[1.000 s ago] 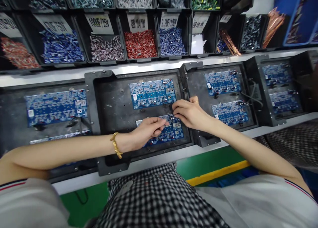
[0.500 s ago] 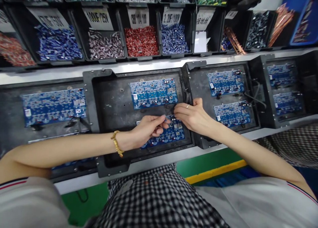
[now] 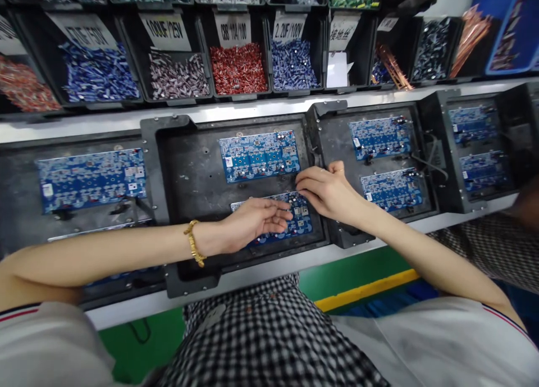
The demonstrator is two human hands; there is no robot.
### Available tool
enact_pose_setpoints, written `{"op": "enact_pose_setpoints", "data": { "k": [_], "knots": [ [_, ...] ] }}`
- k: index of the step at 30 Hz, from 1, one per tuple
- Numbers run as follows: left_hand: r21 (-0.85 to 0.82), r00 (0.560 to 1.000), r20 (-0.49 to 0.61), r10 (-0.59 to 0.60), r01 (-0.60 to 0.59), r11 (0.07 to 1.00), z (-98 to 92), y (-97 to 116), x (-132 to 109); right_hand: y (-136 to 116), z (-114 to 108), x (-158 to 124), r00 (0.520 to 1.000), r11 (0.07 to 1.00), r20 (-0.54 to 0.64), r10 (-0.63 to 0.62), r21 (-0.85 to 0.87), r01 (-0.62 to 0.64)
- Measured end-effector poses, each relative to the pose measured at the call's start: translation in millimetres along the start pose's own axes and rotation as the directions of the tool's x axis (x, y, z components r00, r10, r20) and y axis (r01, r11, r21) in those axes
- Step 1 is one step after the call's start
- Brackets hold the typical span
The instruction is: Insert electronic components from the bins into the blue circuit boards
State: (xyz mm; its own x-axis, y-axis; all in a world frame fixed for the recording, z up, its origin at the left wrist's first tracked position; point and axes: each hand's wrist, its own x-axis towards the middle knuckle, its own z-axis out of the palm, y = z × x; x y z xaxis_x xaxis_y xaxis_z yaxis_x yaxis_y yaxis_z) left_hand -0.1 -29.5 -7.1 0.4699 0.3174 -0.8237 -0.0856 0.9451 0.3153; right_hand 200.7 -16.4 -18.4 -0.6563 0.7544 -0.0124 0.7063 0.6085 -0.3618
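A black carrier tray [image 3: 185, 173] in front of me holds two blue circuit boards. The upper board [image 3: 259, 155] lies bare. My left hand [image 3: 252, 221], with a gold bracelet at the wrist, rests over the lower board [image 3: 302, 221], its fingers stretched flat toward the right. My right hand [image 3: 328, 191] is at that board's upper right corner, fingers pressed together in a pinch just above the left fingertips. What the pinch holds is too small to see.
More carriers with blue boards sit to the left [image 3: 90, 178] and right [image 3: 379, 137]. Labelled bins behind hold small parts: red ones [image 3: 238, 67], blue ones [image 3: 292, 64], grey ones [image 3: 179, 81]. Another person's checked clothing [image 3: 484, 246] is at the right.
My left hand's pinch has opened and its fingers now lie flat on the lower board. My right hand stayed pinched at the board's corner, shifting only slightly.
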Motion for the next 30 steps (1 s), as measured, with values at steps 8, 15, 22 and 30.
{"op": "enact_pose_setpoints", "data": {
  "k": [8,15,22,30],
  "knots": [
    [0.204,0.988,0.049,0.145,-0.152,0.967,-12.4,-2,7,13,8,0,0.999,1.000,0.051,-0.016,0.003,0.016],
    [0.173,0.991,0.001,0.136,-0.134,0.976,-7.0,5,6,12,8,0,0.998,0.998,0.052,-0.035,-0.050,0.038],
    [0.110,0.993,0.013,0.117,-0.118,0.987,-12.4,5,10,11,6,4,0.993,0.990,0.105,-0.052,-0.123,0.065],
    [0.154,0.982,0.074,0.173,-0.182,0.971,-12.0,7,5,-22,-15,22,0.999,0.966,-0.005,0.047,0.254,-0.044]
  ]
}}
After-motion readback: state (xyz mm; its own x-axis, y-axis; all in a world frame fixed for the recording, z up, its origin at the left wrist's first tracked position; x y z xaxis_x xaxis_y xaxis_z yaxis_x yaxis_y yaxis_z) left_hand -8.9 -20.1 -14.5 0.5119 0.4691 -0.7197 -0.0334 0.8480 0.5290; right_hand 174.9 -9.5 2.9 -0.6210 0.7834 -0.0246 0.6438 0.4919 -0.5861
